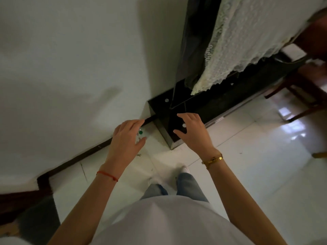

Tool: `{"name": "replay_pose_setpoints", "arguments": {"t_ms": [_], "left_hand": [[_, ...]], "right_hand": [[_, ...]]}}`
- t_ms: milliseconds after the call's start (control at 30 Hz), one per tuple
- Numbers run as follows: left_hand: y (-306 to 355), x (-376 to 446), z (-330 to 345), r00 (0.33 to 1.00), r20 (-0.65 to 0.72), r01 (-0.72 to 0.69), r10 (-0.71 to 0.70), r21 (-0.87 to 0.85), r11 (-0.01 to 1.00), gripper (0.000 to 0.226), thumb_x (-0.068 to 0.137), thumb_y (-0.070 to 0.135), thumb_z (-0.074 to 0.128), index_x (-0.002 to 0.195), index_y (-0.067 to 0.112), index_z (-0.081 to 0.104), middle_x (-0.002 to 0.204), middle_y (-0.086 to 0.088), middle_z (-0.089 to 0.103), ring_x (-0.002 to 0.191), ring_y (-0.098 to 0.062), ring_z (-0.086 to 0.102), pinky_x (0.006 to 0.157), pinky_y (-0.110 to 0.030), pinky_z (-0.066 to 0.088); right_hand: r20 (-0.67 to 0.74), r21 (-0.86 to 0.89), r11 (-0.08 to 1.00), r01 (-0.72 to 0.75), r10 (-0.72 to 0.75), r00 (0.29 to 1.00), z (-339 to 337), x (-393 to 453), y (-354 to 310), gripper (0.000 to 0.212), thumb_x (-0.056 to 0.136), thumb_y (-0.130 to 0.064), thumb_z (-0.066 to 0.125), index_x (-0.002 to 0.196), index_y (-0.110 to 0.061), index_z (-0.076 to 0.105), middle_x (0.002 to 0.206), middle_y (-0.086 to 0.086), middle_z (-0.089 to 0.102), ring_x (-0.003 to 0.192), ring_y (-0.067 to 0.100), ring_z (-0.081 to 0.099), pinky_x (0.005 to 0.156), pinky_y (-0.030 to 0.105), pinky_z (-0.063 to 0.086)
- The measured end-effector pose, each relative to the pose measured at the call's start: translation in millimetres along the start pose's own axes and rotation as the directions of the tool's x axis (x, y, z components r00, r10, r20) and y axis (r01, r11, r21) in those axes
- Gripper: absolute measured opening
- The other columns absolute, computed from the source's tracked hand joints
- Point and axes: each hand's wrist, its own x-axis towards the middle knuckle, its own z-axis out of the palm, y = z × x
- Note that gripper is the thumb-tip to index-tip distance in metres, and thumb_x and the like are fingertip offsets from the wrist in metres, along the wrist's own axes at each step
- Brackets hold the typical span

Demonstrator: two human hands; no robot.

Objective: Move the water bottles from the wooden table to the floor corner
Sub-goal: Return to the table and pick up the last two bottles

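Note:
A clear water bottle (141, 133) with a green cap stands on the white tile floor in the corner where the white wall meets a black plinth (200, 106). I see it from above, partly hidden by my left hand (126, 140). That hand hovers above it with fingers and thumb spread and nothing in them. My right hand (192, 131) hangs open over the plinth's corner, fingers apart. A small white round spot (184, 125) shows between its thumb and fingers; what it is cannot be told. The wooden table is out of view.
A dark skirting board (92, 151) runs along the wall to the left. A lace curtain (235, 46) hangs over the dark frame above the plinth. Wooden chair legs (300, 96) stand at the right on glossy tiles (256, 156). My feet (184, 169) are just behind the corner.

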Motion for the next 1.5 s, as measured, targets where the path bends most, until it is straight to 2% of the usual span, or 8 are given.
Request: {"name": "replay_pose_setpoints", "arguments": {"t_ms": [233,367,467,667,900,1167,1333,1500], "left_hand": [[89,19,24,0.968,0.126,-0.214,0.217,-0.038,0.976,0.055,0.088,0.033,0.061,0.139,0.020,0.043,0.135,0.001,0.051,0.127,-0.018,0.044,0.109,-0.040,0.035],[156,31,50,0.917,0.178,-0.348,0.357,-0.081,0.934,0.055,0.089,0.031,0.060,0.140,0.020,0.042,0.137,0.003,0.049,0.130,-0.016,0.041,0.109,-0.039,0.035],[215,40,74,0.869,0.195,-0.435,0.454,-0.134,0.890,0.055,0.086,0.026,0.065,0.137,0.015,0.047,0.133,-0.002,0.053,0.125,-0.019,0.046,0.105,-0.042,0.039],[340,44,126,0.778,0.168,-0.566,0.605,-0.231,0.791,0.052,0.082,0.020,0.069,0.131,0.012,0.054,0.127,-0.004,0.059,0.120,-0.021,0.052,0.103,-0.043,0.043],[475,46,186,0.642,0.173,-0.699,0.747,-0.269,0.663,0.051,0.083,0.024,0.067,0.131,0.014,0.053,0.125,-0.003,0.059,0.118,-0.022,0.052,0.104,-0.042,0.042],[582,55,227,0.484,0.235,-0.801,0.843,-0.271,0.534,0.052,0.086,0.029,0.062,0.135,0.019,0.047,0.130,0.002,0.055,0.121,-0.017,0.049,0.106,-0.039,0.039],[647,70,261,0.404,0.270,-0.828,0.874,-0.299,0.475,0.052,0.084,0.026,0.065,0.133,0.016,0.050,0.127,-0.002,0.058,0.120,-0.021,0.051,0.103,-0.041,0.042],[726,91,295,0.327,0.264,-0.862,0.908,-0.310,0.400,0.051,0.084,0.026,0.066,0.132,0.016,0.052,0.127,-0.002,0.059,0.117,-0.021,0.053,0.102,-0.036,0.043]], "right_hand": [[-0.135,0.019,0.981,-0.191,0.191,0.972,-39,-65,71,0.055,0.085,-0.034,0.066,0.135,-0.021,0.046,0.132,0.001,0.053,0.125,0.020,0.042,0.102,0.034,0.041],[-0.198,0.018,0.952,-0.306,0.303,0.932,-68,-110,124,0.053,0.085,-0.035,0.067,0.132,-0.020,0.047,0.131,0.002,0.055,0.124,0.020,0.043,0.101,0.030,0.040],[-0.232,0.022,0.922,-0.386,0.381,0.895,-94,-147,168,0.055,0.085,-0.037,0.066,0.133,-0.020,0.046,0.133,0.001,0.054,0.126,0.020,0.041,0.102,0.031,0.040],[-0.310,0.069,0.846,-0.529,0.522,0.794,-151,-224,255,0.056,0.084,-0.037,0.066,0.134,-0.020,0.047,0.134,-0.001,0.053,0.128,0.018,0.040,0.104,0.031,0.038],[-0.397,0.144,0.756,-0.638,0.635,0.663,-205,-303,343,0.055,0.083,-0.031,0.069,0.133,-0.018,0.048,0.131,-0.001,0.054,0.128,0.017,0.040,0.104,0.029,0.037],[-0.468,0.239,0.642,-0.729,0.733,0.493,-239,-357,414,0.055,0.082,-0.031,0.070,0.131,-0.017,0.049,0.128,0.000,0.056,0.125,0.018,0.043,0.103,0.030,0.039],[-0.475,0.281,0.561,-0.779,0.786,0.395,-256,-378,463,0.057,0.083,-0.034,0.069,0.133,-0.018,0.048,0.130,0.000,0.056,0.125,0.017,0.043,0.104,0.028,0.038],[-0.482,0.322,0.490,-0.810,0.821,0.305,-291,-393,526,0.058,0.082,-0.034,0.069,0.133,-0.017,0.048,0.129,0.001,0.056,0.124,0.017,0.044,0.105,0.029,0.039]]}}
